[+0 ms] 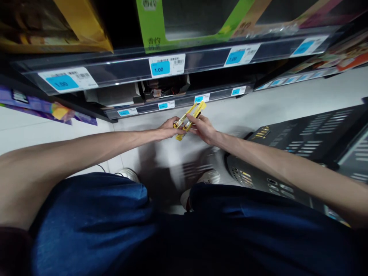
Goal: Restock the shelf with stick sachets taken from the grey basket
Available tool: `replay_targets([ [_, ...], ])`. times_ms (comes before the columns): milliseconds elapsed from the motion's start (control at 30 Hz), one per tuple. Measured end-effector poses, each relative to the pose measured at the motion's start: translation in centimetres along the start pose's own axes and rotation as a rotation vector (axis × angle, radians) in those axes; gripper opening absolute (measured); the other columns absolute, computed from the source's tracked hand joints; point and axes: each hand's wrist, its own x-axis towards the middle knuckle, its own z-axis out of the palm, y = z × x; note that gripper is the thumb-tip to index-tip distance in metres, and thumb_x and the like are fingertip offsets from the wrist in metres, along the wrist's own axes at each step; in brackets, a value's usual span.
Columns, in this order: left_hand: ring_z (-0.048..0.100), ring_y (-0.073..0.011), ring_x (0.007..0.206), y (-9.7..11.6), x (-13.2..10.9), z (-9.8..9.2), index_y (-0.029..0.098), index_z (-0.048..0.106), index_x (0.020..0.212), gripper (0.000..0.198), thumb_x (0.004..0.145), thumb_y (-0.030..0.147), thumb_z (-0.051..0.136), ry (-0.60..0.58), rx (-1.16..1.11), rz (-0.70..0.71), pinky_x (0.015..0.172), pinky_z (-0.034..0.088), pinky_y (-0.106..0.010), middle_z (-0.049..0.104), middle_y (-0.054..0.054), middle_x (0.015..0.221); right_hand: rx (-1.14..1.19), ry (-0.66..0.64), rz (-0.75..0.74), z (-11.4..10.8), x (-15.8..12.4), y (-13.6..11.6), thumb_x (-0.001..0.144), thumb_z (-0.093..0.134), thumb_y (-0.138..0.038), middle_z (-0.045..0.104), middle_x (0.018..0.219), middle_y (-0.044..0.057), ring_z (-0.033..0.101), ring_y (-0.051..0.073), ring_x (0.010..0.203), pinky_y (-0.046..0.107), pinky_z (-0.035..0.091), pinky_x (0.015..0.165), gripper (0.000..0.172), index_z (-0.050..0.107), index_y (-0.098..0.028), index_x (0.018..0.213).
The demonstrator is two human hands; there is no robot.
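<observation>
My left hand [169, 129] and my right hand [203, 128] meet in front of the lowest shelf, both closed on thin yellow packs [190, 117]. The packs are long and narrow, angled up to the right, fanned between my fingers. The right hand pinches the upper pack near its middle. The left hand grips the lower ends. How many packs there are I cannot make out.
Shelves [115, 69] with blue price tags [160, 68] run across the top. A yellow box [83, 23] and a green box [155, 27] stand on the upper shelf. A dark plastic basket [301, 145] sits on the floor at right. My shoes [201, 180] rest on white tiles.
</observation>
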Motion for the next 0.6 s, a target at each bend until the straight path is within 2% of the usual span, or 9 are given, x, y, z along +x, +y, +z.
replay_targets([
  [100,0.055,-0.0119,0.07,-0.4,0.1,0.0,0.017,0.054,0.097,0.046,0.06,0.026,0.079,0.006,-0.015,0.02,0.064,0.043,-0.027,0.061,0.0,0.083,-0.07,0.008,0.012,-0.1,0.1,0.5,0.083,0.073,-0.019,0.073,0.089,0.003,0.069,0.012,0.076,0.024,0.059,0.071,0.014,0.062,-0.016,0.091],
  [233,0.05,-0.0109,0.063,-0.3,0.0,-0.3,0.018,0.057,0.092,0.039,0.065,0.037,0.077,-0.017,0.01,-0.007,0.057,0.038,-0.025,0.057,0.002,0.075,-0.131,0.025,-0.007,-0.3,0.4,0.5,0.076,0.081,-0.021,0.071,0.079,0.003,0.067,0.012,0.07,0.025,0.061,0.067,0.019,0.064,-0.014,0.079],
  [333,0.047,-0.011,0.062,0.4,0.2,-1.1,0.017,0.06,0.087,0.036,0.07,0.046,0.073,-0.029,0.054,0.086,0.056,0.035,-0.024,0.053,0.003,0.07,-0.134,0.028,0.006,-0.4,0.5,0.0,0.074,0.082,-0.019,0.067,0.069,0.002,0.064,0.011,0.062,0.025,0.062,0.063,0.022,0.061,-0.014,0.071],
  [433,0.045,-0.011,0.063,1.0,0.6,-2.0,0.016,0.064,0.085,0.037,0.074,0.051,0.068,-0.03,0.102,0.178,0.057,0.033,-0.024,0.05,0.003,0.067,-0.085,-0.02,-0.013,-0.3,0.5,-0.5,0.075,0.08,-0.013,0.069,0.073,0.002,0.065,0.01,0.065,0.024,0.062,0.069,0.018,0.062,-0.013,0.074],
  [600,0.043,-0.0102,0.061,2.0,1.1,-3.0,0.015,0.066,0.084,0.04,0.073,0.053,0.069,-0.018,0.158,0.188,0.054,0.03,-0.023,0.05,0.003,0.066,-0.031,-0.087,-0.076,-0.5,0.7,-0.5,0.067,0.085,-0.012,0.072,0.077,0.001,0.068,0.011,0.072,0.028,0.061,0.082,0.022,0.066,-0.015,0.079],
])
